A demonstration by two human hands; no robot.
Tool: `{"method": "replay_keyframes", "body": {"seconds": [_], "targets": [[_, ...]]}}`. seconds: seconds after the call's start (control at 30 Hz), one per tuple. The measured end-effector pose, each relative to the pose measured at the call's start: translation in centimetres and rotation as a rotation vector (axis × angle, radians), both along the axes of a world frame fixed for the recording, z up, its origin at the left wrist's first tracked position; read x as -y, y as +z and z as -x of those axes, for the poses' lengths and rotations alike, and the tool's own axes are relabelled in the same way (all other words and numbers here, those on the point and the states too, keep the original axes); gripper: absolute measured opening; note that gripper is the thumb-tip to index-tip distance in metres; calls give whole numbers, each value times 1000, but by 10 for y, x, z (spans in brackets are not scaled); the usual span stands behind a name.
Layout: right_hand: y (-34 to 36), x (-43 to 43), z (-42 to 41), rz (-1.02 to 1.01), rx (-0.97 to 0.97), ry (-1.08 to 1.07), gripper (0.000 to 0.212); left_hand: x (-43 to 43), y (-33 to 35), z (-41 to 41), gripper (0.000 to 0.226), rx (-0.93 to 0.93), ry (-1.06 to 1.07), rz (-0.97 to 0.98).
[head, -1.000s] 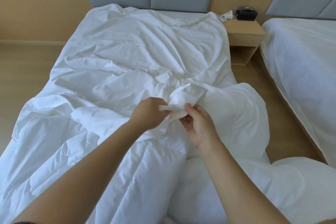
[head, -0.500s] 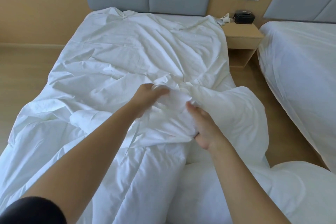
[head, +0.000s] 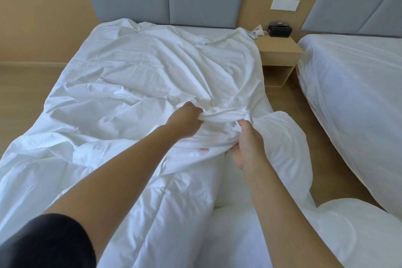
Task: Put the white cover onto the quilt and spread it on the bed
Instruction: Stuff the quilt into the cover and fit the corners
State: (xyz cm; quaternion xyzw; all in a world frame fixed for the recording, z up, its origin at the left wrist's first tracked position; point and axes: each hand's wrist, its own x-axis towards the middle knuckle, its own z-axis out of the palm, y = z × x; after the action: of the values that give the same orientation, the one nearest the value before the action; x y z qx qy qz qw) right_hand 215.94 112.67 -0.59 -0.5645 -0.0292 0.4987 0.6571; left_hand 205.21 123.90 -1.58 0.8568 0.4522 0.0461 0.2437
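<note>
Fingers [head: 196, 112] of our left hand [head: 185, 121] and right hand [head: 248, 148] are clamping a bunched fold of the white cover [head: 152, 67] | quilt [head: 191, 213] is lying heaped at the foot edge of the bed [head: 195, 29] | risk: thin cloth slipping free, so we are losing the fold.

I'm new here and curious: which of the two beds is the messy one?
The left bed: its cover is crumpled, gripped by the left hand and right hand. The right bed lies smooth.
</note>
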Motion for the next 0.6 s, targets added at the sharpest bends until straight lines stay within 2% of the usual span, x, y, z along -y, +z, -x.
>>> {"method": "replay_keyframes", "body": {"seconds": [0.07,0.1,0.13,0.2,0.23,0.27,0.3,0.33,0.37,0.4,0.43,0.47,0.5,0.53,0.57,0.6], "targets": [[-1,5,-5,-7,-1,62,20,-8,10,0,21,300,156,295],[-2,7,-6,37,99,144,20,-9,19,-1,19,409,228,401],[-3,8,-6,129,299,269,20,-9,29,-2,20,487,289,450],[-8,5,-6,344,828,470,28,-4,54,-6,25,591,328,451],[-10,-1,-10,424,1015,445,35,-1,71,-8,22,630,297,475],[-6,-7,-16,455,1101,352,40,2,88,-9,16,643,240,522],[1,-14,-24,432,1093,223,38,5,105,-8,7,598,171,568],[9,-21,-34,375,1041,86,31,5,118,-6,11,470,105,547],[17,-27,-44,308,966,-3,24,3,124,-3,26,244,43,425],[25,-31,-50,235,884,-50,19,-1,121,0,40,-22,23,223],[31,-33,-52,153,786,-63,18,-4,114,1,43,-229,30,-24],[39,-33,-49,70,663,-43,21,-5,106,1,34,-325,47,-210],[43,-32,-44,-7,500,2,27,-4,96,-1,18,-347,74,-310],[47,-28,-38,-94,314,80,28,-6,85,-3,9,-292,99,-361],[50,-23,-35,-183,143,145,28,-7,79,-5,12,-222,108,-342],[50,-16,-32,-248,7,185,29,-9,76,-7,16,-101,129,-208]]}}
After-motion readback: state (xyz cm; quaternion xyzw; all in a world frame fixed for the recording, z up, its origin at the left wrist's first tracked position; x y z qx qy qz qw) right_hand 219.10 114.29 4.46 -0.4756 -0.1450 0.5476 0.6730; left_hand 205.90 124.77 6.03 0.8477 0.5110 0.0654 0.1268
